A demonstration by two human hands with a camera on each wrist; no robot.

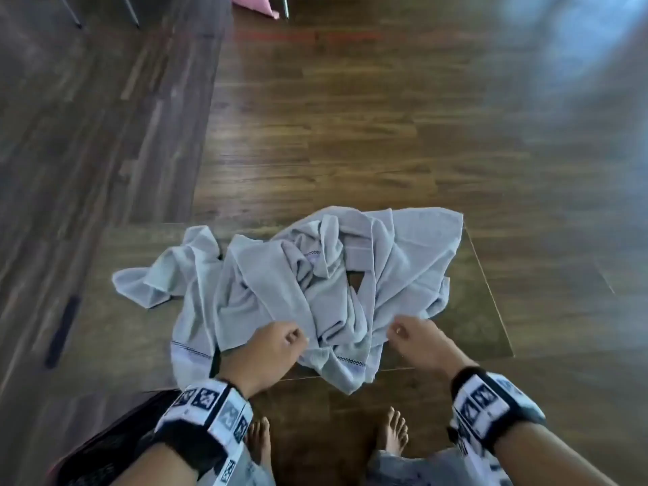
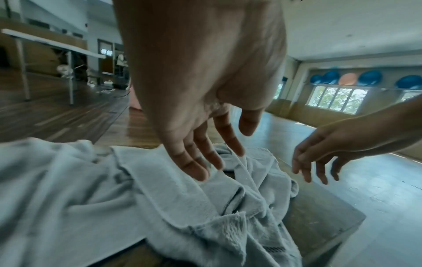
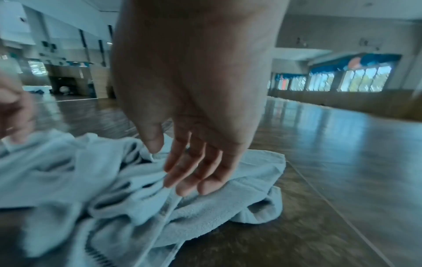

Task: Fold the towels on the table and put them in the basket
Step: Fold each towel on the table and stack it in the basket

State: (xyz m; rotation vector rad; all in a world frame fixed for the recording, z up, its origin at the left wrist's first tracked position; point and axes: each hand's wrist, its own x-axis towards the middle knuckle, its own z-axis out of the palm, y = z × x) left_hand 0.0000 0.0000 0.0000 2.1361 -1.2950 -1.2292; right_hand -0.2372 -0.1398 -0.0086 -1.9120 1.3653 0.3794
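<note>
Several crumpled grey towels [image 1: 308, 275] lie heaped on a low wooden table [image 1: 484, 327]. Both hands hover at the heap's near edge. My left hand [image 1: 280, 342] is over the left-middle folds; in the left wrist view its fingers [image 2: 200, 171] are straight and spread just above the towels [image 2: 91, 189], holding nothing. My right hand [image 1: 403, 335] is about a hand's width to the right. In the right wrist view its fingertips [image 3: 194, 187] are extended and brush a raised fold of the towels [image 3: 91, 180] without gripping it. The right hand [image 2: 315, 171] also shows in the left wrist view.
A dark container [image 1: 105, 440] with a pinkish rim sits on the floor at my lower left, half hidden by my left forearm. My bare feet [image 1: 396, 433] stand close to the table's near edge. Wooden floor surrounds the table; metal chair legs [image 1: 73, 15] stand far left.
</note>
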